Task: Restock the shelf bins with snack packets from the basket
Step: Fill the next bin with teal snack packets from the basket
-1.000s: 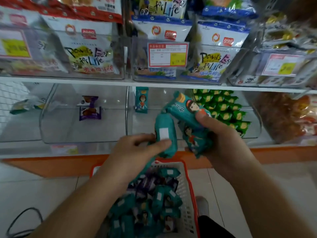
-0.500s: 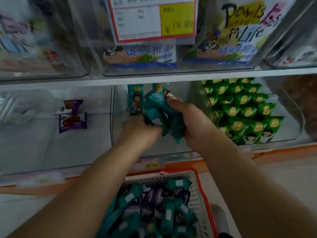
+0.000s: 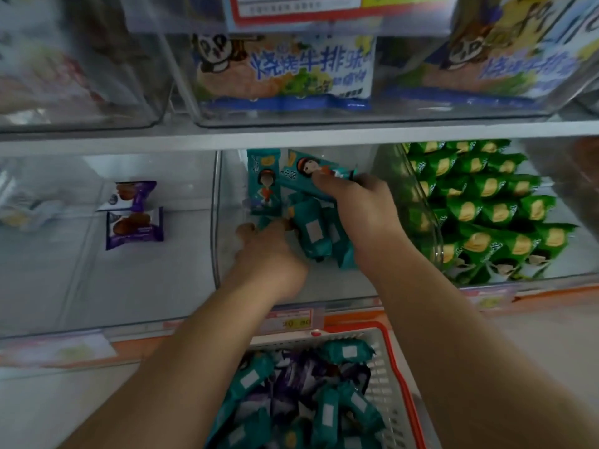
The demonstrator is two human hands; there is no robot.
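Teal snack packets (image 3: 327,413) fill my red-rimmed basket (image 3: 382,358) nearest me, mixed with purple ones. Beyond it, inside the clear middle bin (image 3: 227,270), my left hand (image 3: 269,251) curls around one packet while my right hand (image 3: 359,209) grips a teal bunch (image 3: 316,231). Farther left lie two purple packets (image 3: 134,210).

I see a white shelf board (image 3: 97,142) running across above clear dividers, an orange kick strip (image 3: 551,294) along the shelving unit's bottom edge, and pale floor tiles (image 3: 48,400) below under soft, even light.
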